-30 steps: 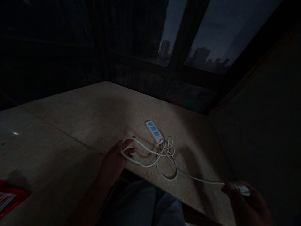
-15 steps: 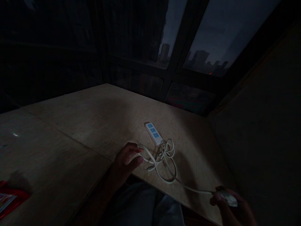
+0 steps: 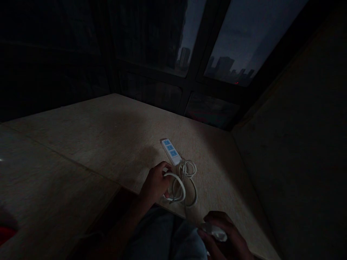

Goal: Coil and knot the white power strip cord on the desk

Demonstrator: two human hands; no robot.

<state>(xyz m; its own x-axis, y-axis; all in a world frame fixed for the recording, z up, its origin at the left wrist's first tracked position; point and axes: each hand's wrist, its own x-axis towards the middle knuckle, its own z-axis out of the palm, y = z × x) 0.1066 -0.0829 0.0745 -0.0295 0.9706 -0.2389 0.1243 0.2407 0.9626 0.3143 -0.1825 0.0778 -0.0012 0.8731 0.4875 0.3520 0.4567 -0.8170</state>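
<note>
A white power strip [image 3: 171, 151] with blue socket faces lies on the pale stone ledge. From its near end runs a white cord [image 3: 184, 187], lying in loose loops. My left hand [image 3: 155, 182] is curled at the left side of one loop, its fingers closed round the cord. Low on the right, my right hand [image 3: 230, 233] grips a pale plug [image 3: 215, 232] at the cord's far end. The stretch of cord beside the plug is mostly hidden in the dark.
The ledge [image 3: 89, 144] has a seam across its left part and a front edge close to my lap [image 3: 162, 234]. Dark window frames [image 3: 189, 79] stand behind, a wall [image 3: 292, 144] on the right. Part of a red object [image 3: 5, 234] shows at the lower left.
My right hand has brought the plug left, towards my lap. The left hand has moved right and closed on the cord loop. The view has shifted slightly right.
</note>
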